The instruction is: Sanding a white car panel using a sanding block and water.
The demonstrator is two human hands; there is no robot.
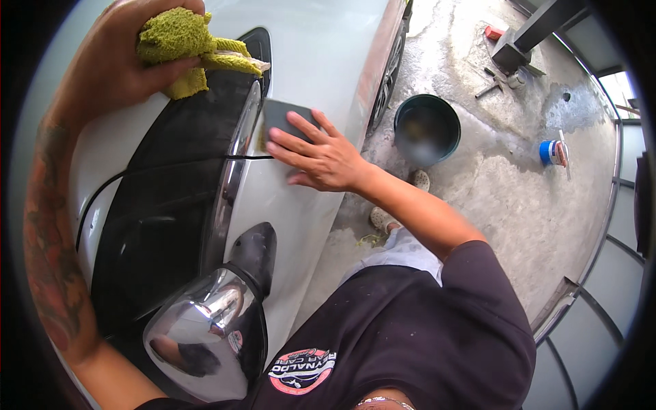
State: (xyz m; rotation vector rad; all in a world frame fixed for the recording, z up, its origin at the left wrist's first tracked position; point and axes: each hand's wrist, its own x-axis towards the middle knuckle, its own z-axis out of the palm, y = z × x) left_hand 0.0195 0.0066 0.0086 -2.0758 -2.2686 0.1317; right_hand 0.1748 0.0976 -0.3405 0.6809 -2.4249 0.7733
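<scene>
In the upper left, my left hand (119,61) is closed around a bunched yellow-green microfibre towel (176,34), above the dark side glass (164,205) of a white car (314,41). My right hand (321,154) holds a thin grey square pad (281,113) pressed to the car's side below the window. Its fingers are spread over the pad and slightly blurred, and the pad's underside is hidden. A chrome trim strip (236,150) runs along the window just left of this hand.
The chrome-capped side mirror (205,328) juts out close to my body. On the wet concrete floor stand a dark green bucket (447,113) and a blue-and-white tub (549,152). Farther off are a post base (509,51), a red object (493,32) and a dark tool (487,90).
</scene>
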